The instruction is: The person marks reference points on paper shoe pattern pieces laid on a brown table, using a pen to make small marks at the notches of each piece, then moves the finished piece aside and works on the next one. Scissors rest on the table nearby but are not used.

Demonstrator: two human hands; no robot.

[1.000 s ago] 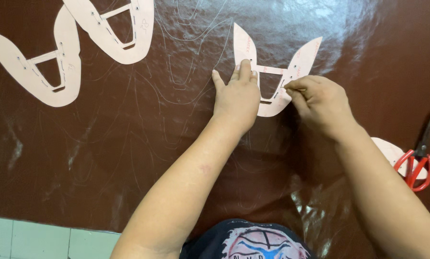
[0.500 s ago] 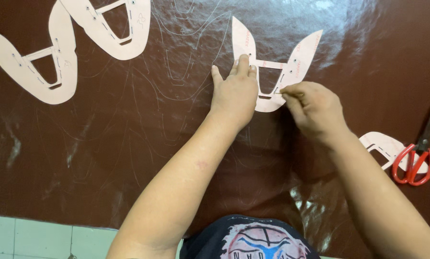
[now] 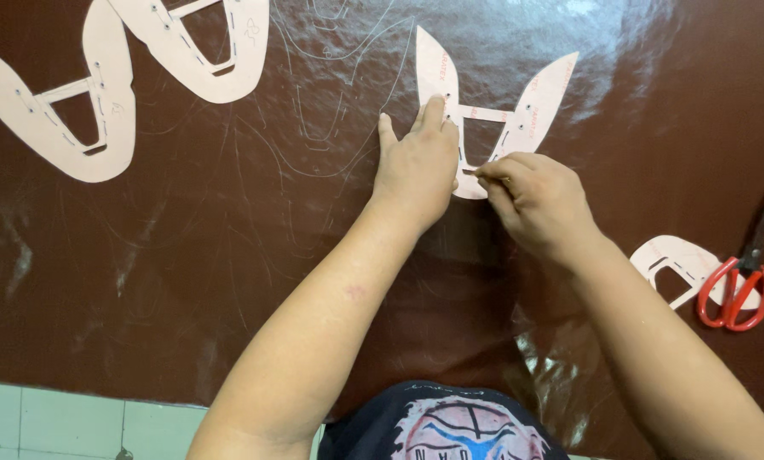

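A pale pink paper pattern (image 3: 535, 98) shaped like two pointed ears lies on a glossy dark brown leather sheet (image 3: 211, 255). My left hand (image 3: 416, 162) lies flat on the pattern's left side, fingers pressing it down. My right hand (image 3: 535, 200) is curled at the pattern's lower middle edge, its fingertips pinched around something thin that I cannot make out. Faint traced outlines show on the leather to the left of the pattern.
Two more pink patterns lie at the upper left (image 3: 66, 119) and top (image 3: 203, 43). Another pattern (image 3: 676, 264) sits at the right under red-handled scissors (image 3: 744, 277). Pale tiled floor (image 3: 83, 422) shows past the sheet's near edge.
My right hand has slid a little left along the pattern's lower edge. The left hand keeps pressing the pattern in the same spot.
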